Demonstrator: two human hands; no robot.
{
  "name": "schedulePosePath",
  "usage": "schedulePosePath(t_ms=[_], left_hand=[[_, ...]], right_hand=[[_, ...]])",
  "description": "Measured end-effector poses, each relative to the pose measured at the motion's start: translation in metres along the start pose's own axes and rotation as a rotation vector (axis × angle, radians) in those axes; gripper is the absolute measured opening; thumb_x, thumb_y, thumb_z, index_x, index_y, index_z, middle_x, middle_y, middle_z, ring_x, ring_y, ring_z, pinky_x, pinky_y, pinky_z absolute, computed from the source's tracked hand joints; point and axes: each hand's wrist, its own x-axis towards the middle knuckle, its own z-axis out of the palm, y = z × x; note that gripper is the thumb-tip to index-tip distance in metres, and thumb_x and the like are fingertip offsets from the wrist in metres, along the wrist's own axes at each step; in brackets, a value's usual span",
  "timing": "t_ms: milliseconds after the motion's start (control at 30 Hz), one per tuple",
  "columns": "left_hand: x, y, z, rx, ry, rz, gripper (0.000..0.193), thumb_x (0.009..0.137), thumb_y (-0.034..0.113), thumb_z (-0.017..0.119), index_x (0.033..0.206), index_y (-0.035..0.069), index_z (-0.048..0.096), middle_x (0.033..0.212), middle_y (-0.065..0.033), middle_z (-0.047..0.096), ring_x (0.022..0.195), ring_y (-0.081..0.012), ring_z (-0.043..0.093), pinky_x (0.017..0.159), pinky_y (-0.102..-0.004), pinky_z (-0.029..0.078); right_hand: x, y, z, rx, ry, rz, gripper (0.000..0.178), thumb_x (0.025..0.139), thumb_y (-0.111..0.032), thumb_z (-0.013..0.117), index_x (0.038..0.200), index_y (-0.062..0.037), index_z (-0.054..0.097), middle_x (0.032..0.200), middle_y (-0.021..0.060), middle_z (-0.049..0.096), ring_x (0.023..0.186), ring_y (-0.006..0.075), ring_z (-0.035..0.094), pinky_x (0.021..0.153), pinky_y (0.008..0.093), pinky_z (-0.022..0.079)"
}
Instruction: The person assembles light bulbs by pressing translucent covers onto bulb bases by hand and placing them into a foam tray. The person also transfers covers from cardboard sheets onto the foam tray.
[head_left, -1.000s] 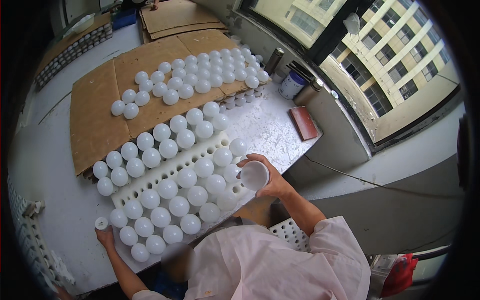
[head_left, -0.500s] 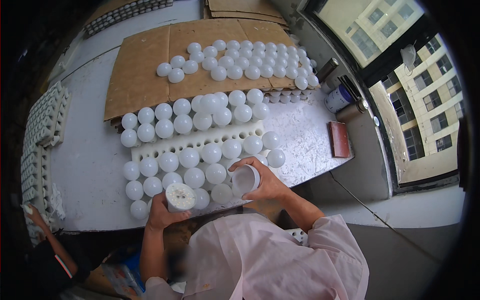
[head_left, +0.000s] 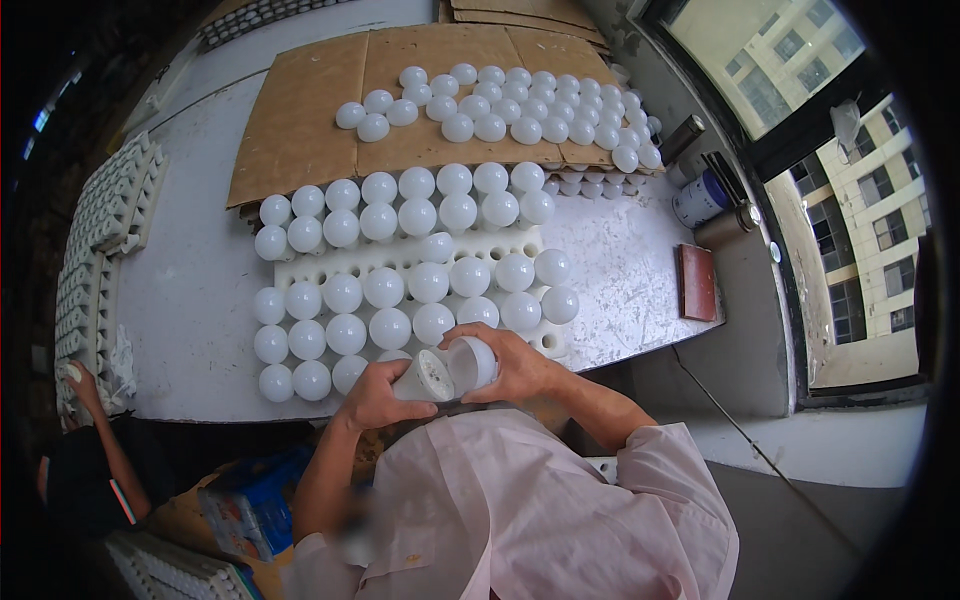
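My left hand (head_left: 378, 398) is closed round a white LED bulb base (head_left: 424, 378), whose round face with small chips is tilted toward the right. In my right hand (head_left: 517, 362) is a white bulb cover (head_left: 473, 366), a hollow dome with its open side turned to the base. The two parts are very close together at the table's near edge; whether their rims touch I cannot tell. Just beyond my hands, rows of white bulbs (head_left: 389, 328) stand in a white foam tray (head_left: 362, 262) with round holes. One bulb (head_left: 437, 247) sits alone in the tray's middle strip.
Farther back, many white domes lie on a cardboard sheet (head_left: 300, 110). Stacked trays (head_left: 105, 220) line the left side, near a co-worker's hand (head_left: 86, 388). To the right are a red-brown notebook (head_left: 697, 282), a white-blue tub (head_left: 699, 198), metal flasks (head_left: 735, 222) and a window.
My hands have come together, bringing the bulb base and the cover close to each other. The base's face has turned from upward toward the cover. The view has shifted slightly.
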Motion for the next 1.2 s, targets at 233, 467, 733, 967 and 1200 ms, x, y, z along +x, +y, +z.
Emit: schedulePosePath(t_ms=[233,467,733,967,1200], left_hand=[[-0.004,0.007,0.001,0.072,-0.011,-0.004,0.048,0.063,0.025,0.085,0.097,-0.003,0.066,0.084,-0.0084,0.067,0.078,-0.0130,0.060,0.072,-0.0292,0.049],[-0.005,0.008,-0.001,0.236,-0.016,-0.039,0.046,0.060,0.026,0.085,0.091,-0.003,0.067,0.078,-0.0083,0.067,0.072,-0.0123,0.059,0.067,-0.0290,0.048],[-0.005,0.006,0.001,0.228,-0.013,-0.077,0.044,0.062,0.029,0.084,0.087,-0.003,0.067,0.076,-0.0092,0.067,0.070,-0.0134,0.061,0.066,-0.0308,0.049],[0.000,0.008,0.009,0.410,0.026,-0.058,0.052,0.066,0.044,0.076,0.083,-0.005,0.067,0.077,-0.0197,0.067,0.071,-0.0276,0.066,0.065,-0.0354,0.050],[0.006,0.015,0.015,0.351,0.052,-0.033,0.052,0.066,0.043,0.075,0.087,-0.005,0.068,0.080,-0.0207,0.067,0.072,-0.0291,0.067,0.067,-0.0359,0.051]], right_hand=[[0.000,-0.007,0.006,-0.127,-0.094,-0.042,0.077,0.062,-0.018,0.082,0.128,-0.0066,0.045,0.116,0.0145,0.057,0.106,0.0311,0.058,0.092,0.0390,0.046],[0.003,-0.016,0.017,-0.276,-0.189,0.005,0.082,0.064,-0.020,0.082,0.131,-0.0012,0.038,0.114,0.0246,0.054,0.102,0.0424,0.057,0.085,0.0455,0.048],[0.004,-0.015,0.026,-0.279,-0.197,-0.004,0.079,0.069,-0.021,0.078,0.131,0.0013,0.035,0.107,0.0252,0.055,0.096,0.0431,0.058,0.082,0.0464,0.048],[0.003,0.000,0.036,-0.382,-0.148,-0.131,0.074,0.070,-0.021,0.074,0.128,0.0030,0.037,0.107,0.0232,0.054,0.100,0.0400,0.056,0.085,0.0445,0.048],[0.005,0.010,0.044,-0.289,0.031,-0.314,0.069,0.063,-0.011,0.076,0.124,-0.0014,0.044,0.112,0.0174,0.052,0.106,0.0353,0.052,0.089,0.0425,0.046]])
